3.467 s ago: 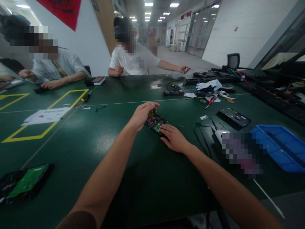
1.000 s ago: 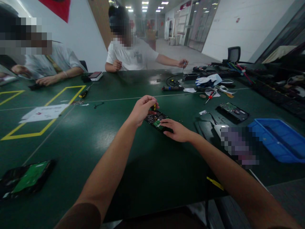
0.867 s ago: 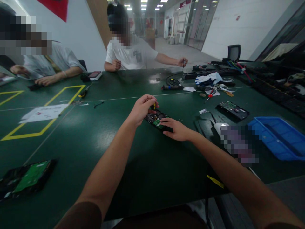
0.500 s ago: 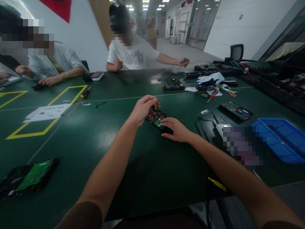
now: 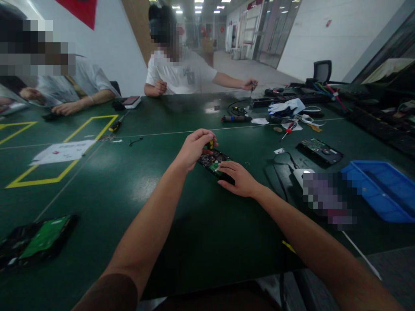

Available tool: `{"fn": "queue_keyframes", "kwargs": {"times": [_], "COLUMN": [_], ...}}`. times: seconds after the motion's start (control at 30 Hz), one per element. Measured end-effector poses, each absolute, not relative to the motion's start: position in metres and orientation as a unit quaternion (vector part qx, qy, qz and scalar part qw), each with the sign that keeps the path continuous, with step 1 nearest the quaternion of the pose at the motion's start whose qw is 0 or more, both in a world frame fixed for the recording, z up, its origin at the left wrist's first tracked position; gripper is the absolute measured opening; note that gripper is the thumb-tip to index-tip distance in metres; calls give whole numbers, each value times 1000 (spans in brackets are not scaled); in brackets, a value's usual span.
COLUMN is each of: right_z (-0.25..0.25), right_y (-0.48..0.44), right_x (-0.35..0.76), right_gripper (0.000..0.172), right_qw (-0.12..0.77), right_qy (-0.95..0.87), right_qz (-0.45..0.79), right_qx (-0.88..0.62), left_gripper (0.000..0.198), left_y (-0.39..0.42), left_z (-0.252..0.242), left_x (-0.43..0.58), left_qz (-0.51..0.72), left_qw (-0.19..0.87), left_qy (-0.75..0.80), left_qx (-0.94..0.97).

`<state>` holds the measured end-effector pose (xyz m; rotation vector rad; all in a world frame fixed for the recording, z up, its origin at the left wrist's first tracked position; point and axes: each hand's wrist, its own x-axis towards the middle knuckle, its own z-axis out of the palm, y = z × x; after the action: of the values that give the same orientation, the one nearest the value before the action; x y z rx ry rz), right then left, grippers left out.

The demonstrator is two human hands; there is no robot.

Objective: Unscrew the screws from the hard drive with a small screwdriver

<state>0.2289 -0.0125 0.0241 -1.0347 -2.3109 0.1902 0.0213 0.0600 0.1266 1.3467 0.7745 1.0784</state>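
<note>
A black hard drive (image 5: 212, 162) with a green circuit board facing up lies in the middle of the green table (image 5: 129, 185). My left hand (image 5: 193, 147) is curled over its far end, gripping a small screwdriver (image 5: 210, 144) with a yellow handle, tip down on the drive. My right hand (image 5: 236, 178) lies flat on the near end of the drive and presses it against the table. Most of the screwdriver is hidden by my fingers.
Another hard drive (image 5: 319, 150) lies to the right, a third (image 5: 35, 239) at the near left. A blue tray (image 5: 379, 188) sits far right. Tools, cables and a white glove (image 5: 285, 107) clutter the back right. Two people sit across the table; a paper (image 5: 61, 151) lies left.
My hands stay on the drive; the left hand has lifted slightly on the screwdriver since the earliest frame. The view has shifted a little. The person opposite has drawn the outstretched hand slightly.
</note>
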Motion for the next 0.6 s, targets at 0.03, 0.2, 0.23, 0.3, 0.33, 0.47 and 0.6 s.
{"fn": "queue_keyframes", "kwargs": {"times": [0.03, 0.2, 0.23, 0.3, 0.33, 0.47, 0.6], "right_z": [23, 21, 21, 21, 21, 22, 28], "right_y": [-13, -14, -15, -16, -16, -18, -16], "right_x": [228, 227, 227, 226, 226, 226, 227], "right_gripper": [44, 45, 45, 47, 47, 48, 47], "right_qw": [300, 306, 305, 305, 305, 300, 288], "right_qy": [-867, -861, -861, -860, -860, -862, -868], "right_qz": [72, 74, 75, 75, 75, 73, 70], "right_qx": [-391, -400, -401, -401, -402, -402, -398], "left_gripper": [10, 11, 11, 10, 10, 11, 11], "left_y": [60, 59, 59, 59, 59, 59, 60], "left_z": [127, 128, 128, 129, 129, 129, 128], "left_x": [21, 21, 21, 21, 21, 20, 20], "left_qz": [463, 465, 464, 462, 462, 460, 463], "left_qw": [587, 585, 586, 588, 589, 588, 587], "left_qy": [331, 330, 331, 331, 332, 335, 334], "left_qx": [576, 577, 577, 575, 575, 574, 574]}}
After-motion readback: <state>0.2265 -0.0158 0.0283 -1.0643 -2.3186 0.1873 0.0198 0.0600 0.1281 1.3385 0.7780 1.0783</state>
